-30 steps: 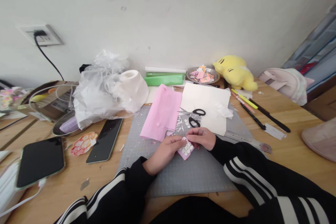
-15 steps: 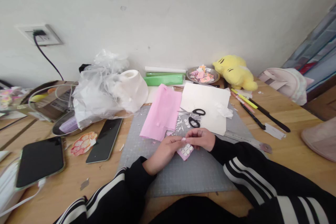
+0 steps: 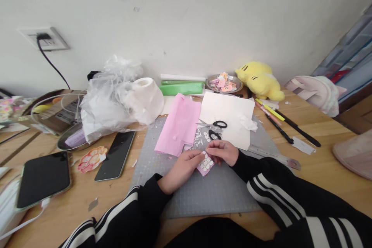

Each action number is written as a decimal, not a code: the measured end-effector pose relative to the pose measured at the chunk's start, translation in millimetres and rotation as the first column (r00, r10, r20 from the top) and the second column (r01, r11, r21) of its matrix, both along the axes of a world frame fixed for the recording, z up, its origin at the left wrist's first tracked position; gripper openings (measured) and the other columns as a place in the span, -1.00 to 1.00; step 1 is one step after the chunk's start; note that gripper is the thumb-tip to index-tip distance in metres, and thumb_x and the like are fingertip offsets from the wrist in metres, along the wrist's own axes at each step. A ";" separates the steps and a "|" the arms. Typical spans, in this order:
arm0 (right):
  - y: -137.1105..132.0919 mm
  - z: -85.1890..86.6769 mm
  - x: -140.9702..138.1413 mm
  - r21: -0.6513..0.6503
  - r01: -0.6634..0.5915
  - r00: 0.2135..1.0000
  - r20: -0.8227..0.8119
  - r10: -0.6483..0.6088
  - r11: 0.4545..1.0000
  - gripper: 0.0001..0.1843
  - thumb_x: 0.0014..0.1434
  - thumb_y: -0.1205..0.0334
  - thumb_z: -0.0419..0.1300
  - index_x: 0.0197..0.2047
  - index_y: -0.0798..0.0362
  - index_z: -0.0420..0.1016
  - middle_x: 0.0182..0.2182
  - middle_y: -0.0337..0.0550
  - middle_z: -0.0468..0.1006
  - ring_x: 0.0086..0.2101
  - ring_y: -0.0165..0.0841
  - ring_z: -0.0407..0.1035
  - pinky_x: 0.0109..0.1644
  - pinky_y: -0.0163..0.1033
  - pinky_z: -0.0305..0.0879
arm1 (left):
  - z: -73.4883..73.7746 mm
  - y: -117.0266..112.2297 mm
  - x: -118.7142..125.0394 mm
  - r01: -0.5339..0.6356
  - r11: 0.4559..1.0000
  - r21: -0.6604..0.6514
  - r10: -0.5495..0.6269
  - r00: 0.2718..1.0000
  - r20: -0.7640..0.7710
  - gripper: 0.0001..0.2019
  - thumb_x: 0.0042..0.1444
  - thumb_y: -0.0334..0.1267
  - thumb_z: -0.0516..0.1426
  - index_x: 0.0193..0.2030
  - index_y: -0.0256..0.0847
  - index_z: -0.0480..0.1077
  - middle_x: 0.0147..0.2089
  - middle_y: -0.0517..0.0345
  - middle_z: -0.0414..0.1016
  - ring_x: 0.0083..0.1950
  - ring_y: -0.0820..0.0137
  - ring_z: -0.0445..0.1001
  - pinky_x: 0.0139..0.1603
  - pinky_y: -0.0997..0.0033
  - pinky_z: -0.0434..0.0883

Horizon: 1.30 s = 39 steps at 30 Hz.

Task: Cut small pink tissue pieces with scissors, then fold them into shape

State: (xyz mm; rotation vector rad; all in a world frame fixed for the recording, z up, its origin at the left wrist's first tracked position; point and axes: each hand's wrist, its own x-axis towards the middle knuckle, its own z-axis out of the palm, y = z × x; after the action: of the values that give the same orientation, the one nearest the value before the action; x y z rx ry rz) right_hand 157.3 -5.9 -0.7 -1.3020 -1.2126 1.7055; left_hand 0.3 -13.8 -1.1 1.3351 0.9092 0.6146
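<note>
Both my hands meet over a grey cutting mat (image 3: 203, 193). My left hand (image 3: 181, 168) and my right hand (image 3: 223, 151) pinch a small pink piece of paper with white cut-out shapes (image 3: 205, 164), holding it just above the mat. Fingers of both hands are closed on its upper edge. Black-handled scissors (image 3: 216, 129) lie just beyond my right hand, partly on a cream sheet (image 3: 229, 114). A pink sheet of paper (image 3: 178, 124) lies on the mat to the left of the scissors.
A phone (image 3: 116, 155) and a tablet (image 3: 43, 178) lie at the left. Crumpled plastic with a white roll (image 3: 116, 97) sits behind them. Green rolls (image 3: 181, 87), a dish of scraps (image 3: 224, 82), a yellow plush toy (image 3: 260, 79), pens (image 3: 279, 120) and a ruler (image 3: 274, 156) lie at the back and right.
The hands have stayed in place on the pink piece; only the fingers and the paper have shifted slightly.
</note>
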 end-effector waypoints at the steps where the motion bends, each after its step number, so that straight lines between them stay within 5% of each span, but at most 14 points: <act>1: 0.6 -0.2 -0.3 -0.005 0.013 1.000 -0.008 -0.013 1.000 -0.73 -0.26 0.11 0.20 -0.56 0.15 0.29 -0.75 -0.39 0.31 -0.77 -0.61 0.13 -0.73 -0.47 0.02 | 0.0 0.0 0.1 0.007 1.000 0.004 -0.007 1.000 0.004 -0.75 0.02 -0.20 -0.01 -0.48 -0.30 0.39 -0.55 0.22 0.29 -0.47 0.48 0.20 -0.40 0.48 0.14; 39: -2.7 -1.1 0.5 0.043 -0.087 0.995 0.050 0.085 0.995 -0.69 -0.24 0.07 0.22 -0.53 0.15 0.32 -0.77 -0.39 0.28 -0.75 -0.62 0.10 -0.68 -0.46 0.03 | 0.1 -0.8 -0.5 -0.002 0.999 0.043 0.004 0.998 -0.062 -0.74 0.01 -0.18 -0.01 -0.58 -0.28 0.30 -0.62 0.25 0.18 -0.53 0.49 0.14 -0.47 0.48 0.11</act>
State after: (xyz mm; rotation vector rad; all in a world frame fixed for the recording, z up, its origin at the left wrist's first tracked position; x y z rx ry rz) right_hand 157.8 -8.6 -1.8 -1.2870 -1.3446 1.7057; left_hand -0.1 -14.6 -1.0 1.3977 0.9528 0.6007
